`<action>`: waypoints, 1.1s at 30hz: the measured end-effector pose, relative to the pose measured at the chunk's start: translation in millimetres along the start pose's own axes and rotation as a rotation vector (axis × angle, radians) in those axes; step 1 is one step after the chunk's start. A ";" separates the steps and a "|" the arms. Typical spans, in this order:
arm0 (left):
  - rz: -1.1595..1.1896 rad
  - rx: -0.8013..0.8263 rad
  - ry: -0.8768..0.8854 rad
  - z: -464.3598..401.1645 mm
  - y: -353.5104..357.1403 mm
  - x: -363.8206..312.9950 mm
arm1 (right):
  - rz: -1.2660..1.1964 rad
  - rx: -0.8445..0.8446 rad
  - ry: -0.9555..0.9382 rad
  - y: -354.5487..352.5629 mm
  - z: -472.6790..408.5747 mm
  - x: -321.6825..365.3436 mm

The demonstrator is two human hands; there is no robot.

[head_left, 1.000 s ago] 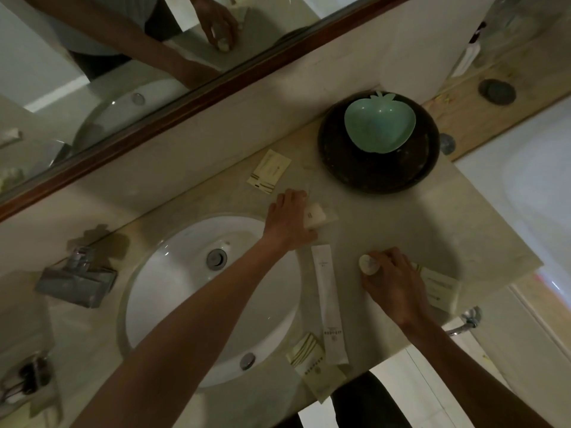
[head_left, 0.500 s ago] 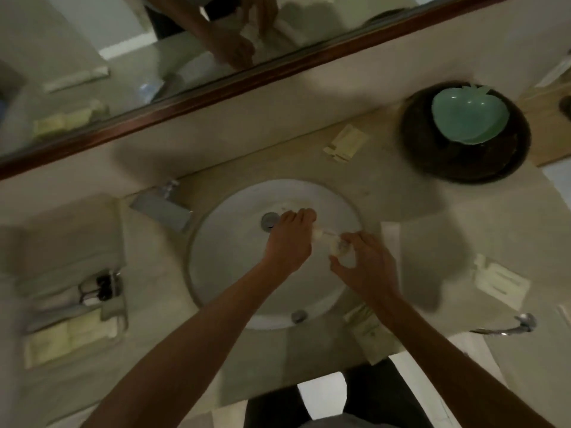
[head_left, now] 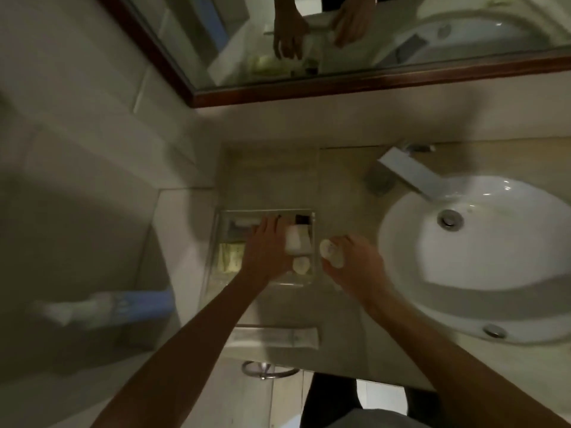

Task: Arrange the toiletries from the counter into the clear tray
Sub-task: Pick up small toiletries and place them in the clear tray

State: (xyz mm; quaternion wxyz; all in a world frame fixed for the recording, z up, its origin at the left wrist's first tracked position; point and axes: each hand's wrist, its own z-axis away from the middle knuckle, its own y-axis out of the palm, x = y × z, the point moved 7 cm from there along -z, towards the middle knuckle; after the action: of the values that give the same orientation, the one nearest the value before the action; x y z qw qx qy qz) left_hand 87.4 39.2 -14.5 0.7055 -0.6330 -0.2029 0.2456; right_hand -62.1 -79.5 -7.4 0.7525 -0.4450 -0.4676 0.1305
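The clear tray (head_left: 312, 242) sits on the counter left of the sink. My left hand (head_left: 267, 248) is over the tray, fingers on a small white packet (head_left: 296, 240) inside it. A small round pale item (head_left: 301, 264) lies in the tray just below that packet. Yellowish sachets (head_left: 228, 257) fill the tray's left part, and a dark-capped item (head_left: 302, 219) sits at its back. Just right of the tray's edge, my right hand (head_left: 355, 267) holds a small round white container (head_left: 330, 252). The frame is blurred.
A white sink (head_left: 482, 257) with a metal faucet (head_left: 408, 171) lies to the right. A long flat packet (head_left: 275, 338) rests at the counter's front edge, above a towel ring (head_left: 268, 369). A mirror (head_left: 370, 35) hangs behind. A blurred blue and white object (head_left: 108, 304) is at lower left.
The view has swung left from the bowl and sink to the tray. Both hands carried their small items across the basin; the left one now reaches into the tray.
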 end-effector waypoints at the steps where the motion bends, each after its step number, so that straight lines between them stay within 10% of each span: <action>1: -0.002 0.013 -0.018 -0.1 4.6 23.0 | 0.026 0.027 -0.042 11.2 -7.7 14.7; 11: 0.134 0.129 0.039 -21.0 32.3 108.7 | 0.373 0.138 -0.170 62.8 -45.9 49.1; 23: 0.226 -0.254 0.144 -5.4 10.2 108.4 | 0.427 0.124 -0.146 59.2 -47.7 48.9; 33: 0.165 -0.081 0.183 17.4 30.1 103.1 | 0.428 0.083 -0.272 64.3 -40.3 56.3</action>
State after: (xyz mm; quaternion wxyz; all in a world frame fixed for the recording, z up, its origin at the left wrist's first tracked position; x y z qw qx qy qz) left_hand 156.5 117.6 -44.9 0.6725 -0.6952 -0.0946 0.2357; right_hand 14.9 -30.4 -31.9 0.6556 -0.4811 -0.4539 0.3644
